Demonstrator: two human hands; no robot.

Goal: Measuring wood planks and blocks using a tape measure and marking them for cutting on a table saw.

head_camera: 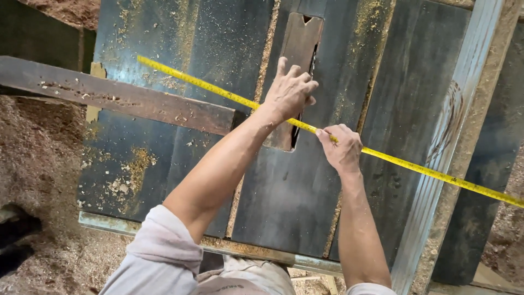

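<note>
A yellow measuring tape (415, 166) stretches diagonally across a dark metal saw table (284, 202), from upper left to the right edge of the view. My left hand (291, 92) presses flat on the tape beside the wooden insert plate (300, 38) and its blade slot. My right hand (341, 148) pinches the tape just right of the slot. A long dark wooden plank (120, 98) lies on the table to the left, its end near my left forearm.
Sawdust covers the ground on the left (38, 164) and dusts the table top. A pale metal fence rail (453, 142) runs along the table's right side. The table's near edge (164, 232) sits just in front of my body.
</note>
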